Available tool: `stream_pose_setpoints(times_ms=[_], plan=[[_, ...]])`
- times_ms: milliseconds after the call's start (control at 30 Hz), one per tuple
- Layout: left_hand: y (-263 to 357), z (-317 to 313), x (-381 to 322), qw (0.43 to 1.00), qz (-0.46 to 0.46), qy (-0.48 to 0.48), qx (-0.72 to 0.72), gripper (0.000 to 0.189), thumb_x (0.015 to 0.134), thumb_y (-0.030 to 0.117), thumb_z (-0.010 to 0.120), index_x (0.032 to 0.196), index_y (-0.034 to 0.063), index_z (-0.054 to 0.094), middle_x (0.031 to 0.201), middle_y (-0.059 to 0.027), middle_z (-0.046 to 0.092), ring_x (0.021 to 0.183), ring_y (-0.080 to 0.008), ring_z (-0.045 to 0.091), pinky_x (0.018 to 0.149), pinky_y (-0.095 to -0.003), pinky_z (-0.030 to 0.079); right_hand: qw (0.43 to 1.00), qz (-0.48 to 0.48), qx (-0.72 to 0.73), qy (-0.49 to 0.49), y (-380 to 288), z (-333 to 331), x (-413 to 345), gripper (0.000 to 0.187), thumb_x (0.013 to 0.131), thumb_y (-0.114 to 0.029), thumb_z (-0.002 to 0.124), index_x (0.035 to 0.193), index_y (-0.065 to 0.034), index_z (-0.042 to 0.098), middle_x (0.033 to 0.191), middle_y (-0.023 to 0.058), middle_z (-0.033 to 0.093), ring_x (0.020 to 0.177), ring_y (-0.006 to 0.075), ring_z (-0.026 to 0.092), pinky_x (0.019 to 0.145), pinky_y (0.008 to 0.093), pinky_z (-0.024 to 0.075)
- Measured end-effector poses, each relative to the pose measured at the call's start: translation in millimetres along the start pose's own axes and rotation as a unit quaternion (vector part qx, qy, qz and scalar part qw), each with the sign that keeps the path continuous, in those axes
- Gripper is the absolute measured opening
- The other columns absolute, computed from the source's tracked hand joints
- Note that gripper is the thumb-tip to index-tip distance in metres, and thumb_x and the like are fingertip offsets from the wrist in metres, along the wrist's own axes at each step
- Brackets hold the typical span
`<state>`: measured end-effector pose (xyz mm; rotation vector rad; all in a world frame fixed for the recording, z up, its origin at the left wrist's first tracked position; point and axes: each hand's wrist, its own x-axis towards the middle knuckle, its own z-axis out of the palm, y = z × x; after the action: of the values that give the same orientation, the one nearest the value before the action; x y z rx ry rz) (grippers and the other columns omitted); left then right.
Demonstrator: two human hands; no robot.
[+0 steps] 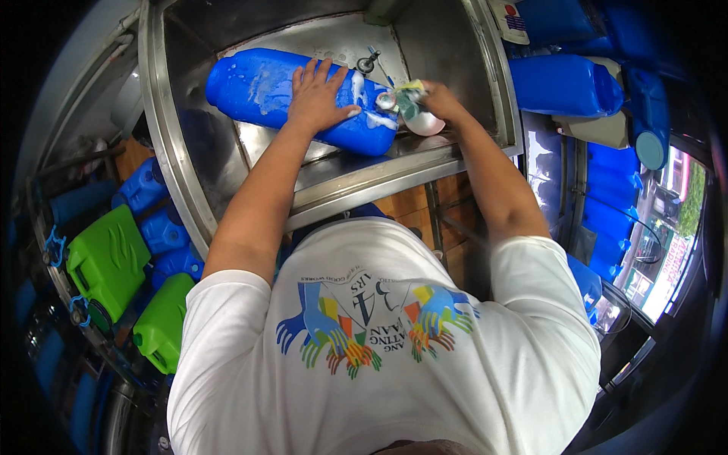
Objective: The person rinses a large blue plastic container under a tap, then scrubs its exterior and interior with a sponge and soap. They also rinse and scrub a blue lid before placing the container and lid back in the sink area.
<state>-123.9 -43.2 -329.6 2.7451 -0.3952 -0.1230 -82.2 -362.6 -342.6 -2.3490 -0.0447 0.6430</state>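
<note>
A wet blue plastic jerrycan (256,85) lies on its side, aslant in a stainless steel sink (375,190). My left hand (319,99) holds it down, the fingers spread over its upper side and the thumb towards its right end. White suds (380,120) streak that end, around a small round opening or spout. There my right hand (442,101) grips a yellow and green scrubbing sponge (409,96), slightly blurred. Just below the sponge is a rounded pinkish-white object (425,123), partly covered; I cannot tell what it is.
A metal fitting (367,62) stands on the sink floor behind the jerrycan. Left of the sink are green jerrycans (108,256) and several blue ones (165,230). On the right, another blue container (560,85) lies beside the sink's rim, with more containers around it.
</note>
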Motion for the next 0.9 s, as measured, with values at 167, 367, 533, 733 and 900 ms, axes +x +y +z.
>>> stream_pose_setpoints(times_ms=[167, 367, 533, 733, 900], plan=[[1.6, 3.0, -0.2, 1.0, -0.004, 0.0, 0.004, 0.088, 0.076, 0.062, 0.075, 0.149, 0.0209, 0.047, 0.158, -0.0143, 0.035, 0.149, -0.0373, 0.022, 0.122, -0.0546, 0.011, 0.978, -0.091, -0.188, -0.028, -36.6, 20.1, 50.2, 0.029, 0.078, -0.01, 0.066, 0.106, -0.0112, 0.074, 0.098, 0.0183, 0.074, 0.088, 0.0325, 0.072, 0.081, 0.0404, 0.0544], [-0.8, 1.3, 1.3, 1.0, -0.003, 0.007, -0.004, 0.089, 0.075, 0.063, 0.075, 0.149, 0.0213, 0.047, 0.157, -0.0141, 0.037, 0.149, -0.0372, 0.024, 0.121, -0.0548, 0.012, 0.973, -0.064, -0.213, -0.059, -89.4, 29.9, 44.7, 0.034, 0.075, -0.014, 0.066, 0.108, -0.011, 0.074, 0.1, 0.0187, 0.073, 0.094, 0.0334, 0.071, 0.084, 0.0414, 0.0544], [2.0, 7.9, 0.6, 1.0, -0.004, 0.008, -0.012, 0.089, 0.075, 0.062, 0.075, 0.149, 0.0217, 0.047, 0.157, -0.0143, 0.036, 0.149, -0.0368, 0.024, 0.122, -0.0549, 0.011, 0.892, -0.164, -0.348, -0.238, -107.0, 38.9, 35.3, 0.036, 0.074, -0.011, 0.065, 0.109, -0.0082, 0.072, 0.098, 0.019, 0.073, 0.094, 0.0378, 0.07, 0.086, 0.0436, 0.0545], [-53.2, -12.9, 9.1, 0.996, -0.061, 0.05, -0.047, 0.091, 0.074, 0.061, 0.078, 0.148, 0.0182, 0.048, 0.159, -0.0185, 0.033, 0.148, -0.0396, 0.027, 0.119, -0.057, 0.02, 0.972, -0.09, -0.11, 0.186, -45.4, 7.0, 6.9, 0.037, 0.077, -0.015, 0.071, 0.112, -0.0049, 0.069, 0.098, 0.0226, 0.072, 0.093, 0.0385, 0.071, 0.082, 0.0421, 0.0557], [-192.5, -33.6, 2.6, 0.928, -0.333, 0.141, -0.088, 0.107, 0.067, 0.067, 0.081, 0.141, -0.002, 0.047, 0.136, -0.0261, 0.057, 0.125, -0.0399, 0.057, 0.107, -0.0462, 0.043, 0.985, 0.1, 0.082, 0.113, -28.4, 29.0, -16.3, 0.036, 0.081, -0.012, 0.069, 0.114, 0.0002, 0.064, 0.095, 0.0223, 0.072, 0.082, 0.0303, 0.073, 0.07, 0.0398, 0.0586]])
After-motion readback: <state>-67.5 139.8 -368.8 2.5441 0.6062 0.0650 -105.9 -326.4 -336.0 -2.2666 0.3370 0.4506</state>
